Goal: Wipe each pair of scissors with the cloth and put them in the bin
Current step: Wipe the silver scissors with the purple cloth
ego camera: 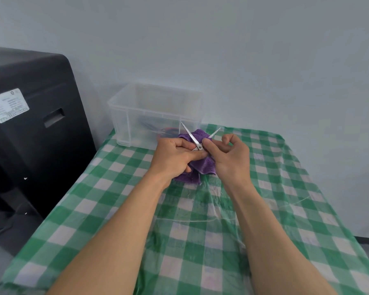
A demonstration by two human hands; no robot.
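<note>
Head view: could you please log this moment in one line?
step: wiping | scissors: blades open | left hand: grips cloth | right hand: pinches scissors | bin: holds other scissors

Scissors: handles hidden behind the left hand and right hand; only the parted blades and pivot show. Purple cloth: middle covered by both hands. Bin: contents blurred through the cloudy wall, dark and red shapes, count not determinable. Label on the black machine: print too small to read. Machine cut off by the left edge. Worktop: cut off at the bottom edge.
</note>
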